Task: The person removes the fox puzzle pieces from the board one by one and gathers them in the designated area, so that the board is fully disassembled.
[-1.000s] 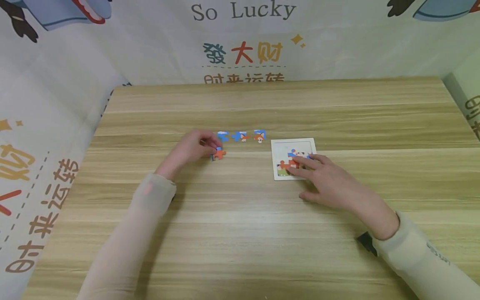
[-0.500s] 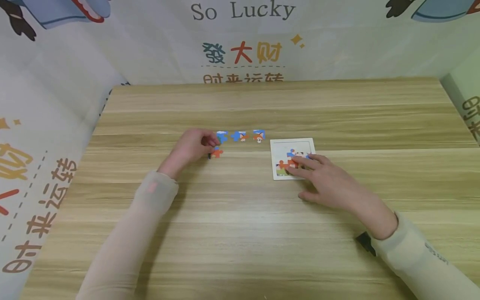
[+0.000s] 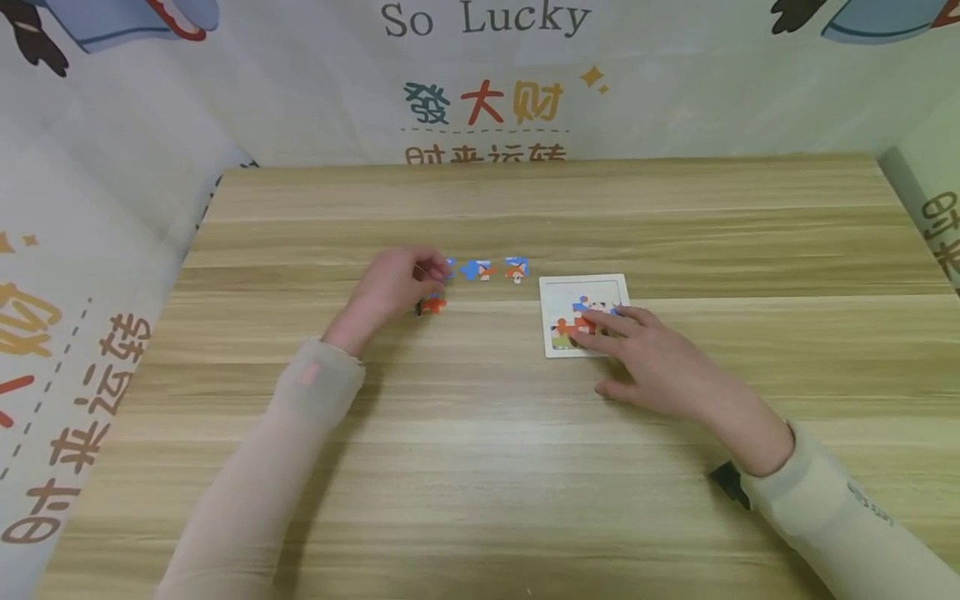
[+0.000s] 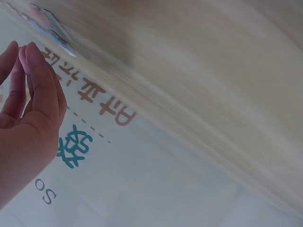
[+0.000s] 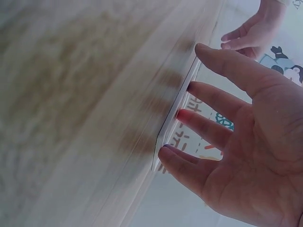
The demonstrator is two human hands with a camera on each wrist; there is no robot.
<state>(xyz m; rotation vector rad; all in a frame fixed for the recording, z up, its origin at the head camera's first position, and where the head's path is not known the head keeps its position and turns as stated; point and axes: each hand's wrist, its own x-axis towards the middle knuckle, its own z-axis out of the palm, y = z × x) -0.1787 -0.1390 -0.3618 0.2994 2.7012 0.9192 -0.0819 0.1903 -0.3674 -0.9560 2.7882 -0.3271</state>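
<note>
Jigsaw pieces [image 3: 517, 268] of thin, printed board lie, in the head view, on the pale wood-grained table [image 3: 480, 467], left of a square white puzzle tray [image 3: 562, 294]. They should be light and stiff, weakest at their narrow knobs, with smooth faces that may slide; a pinch on opposite edges looks the surest hold. Two show orange fox parts on blue, in a row with a mostly hidden blue piece [image 3: 450, 265]; a red knobbed piece [image 3: 432, 305] sits nearer the person. Inside the tray, multicoloured fitted pieces [image 3: 581, 307] cover part of the lower area, below a plain white upper strip. The person's left hand [image 3: 393, 283] is at the blue and red pieces; the right hand [image 3: 652, 362] spreads its fingers over the fitted pieces.

From the left wrist, thumb and fingertips come near each other with no piece visible between, so that hand appears released. Pieces show beyond them, thin and nearly edge-on.

From the right wrist, the right hand grasps nothing: its fingers extend loosely, tips at the tray, seen as a slim, edge-on slab. Blurred beyond is the left hand.
</note>
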